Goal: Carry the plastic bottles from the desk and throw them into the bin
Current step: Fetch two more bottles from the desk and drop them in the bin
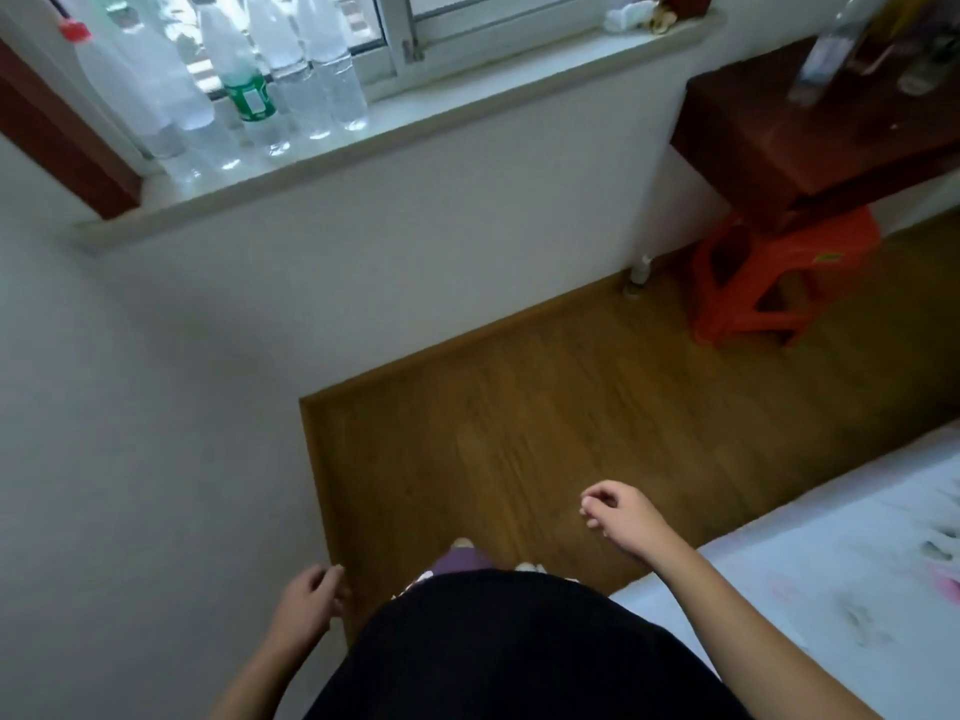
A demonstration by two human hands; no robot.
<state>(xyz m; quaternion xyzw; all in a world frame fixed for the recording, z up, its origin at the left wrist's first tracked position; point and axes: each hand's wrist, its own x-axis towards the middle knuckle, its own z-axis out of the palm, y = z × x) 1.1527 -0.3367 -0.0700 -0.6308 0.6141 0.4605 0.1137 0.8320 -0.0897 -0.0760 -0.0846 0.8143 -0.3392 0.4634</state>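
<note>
Both hands empty: left hand [311, 589] low by the wall, fingers loosely curled; right hand [621, 517] raised over the floor, fingers half-curled, holding nothing. Clear bottle [826, 54] stands upright on the dark red counter [810, 148], far ahead and to the right, well apart from either hand. Right hand is the nearer (more bottles line the windowsill [467, 116], upper left). No bin in view.

Far left, clear plastic bottles [291, 80] line the pale windowsill [467, 96]; one has a green label [252, 98], another a red cap [74, 31]. The counter [810, 142] far right is dark reddish-brown, the stool [779, 283] beneath it orange-red. The floor [545, 407] is brown woodgrain, the wall [156, 381] white.
</note>
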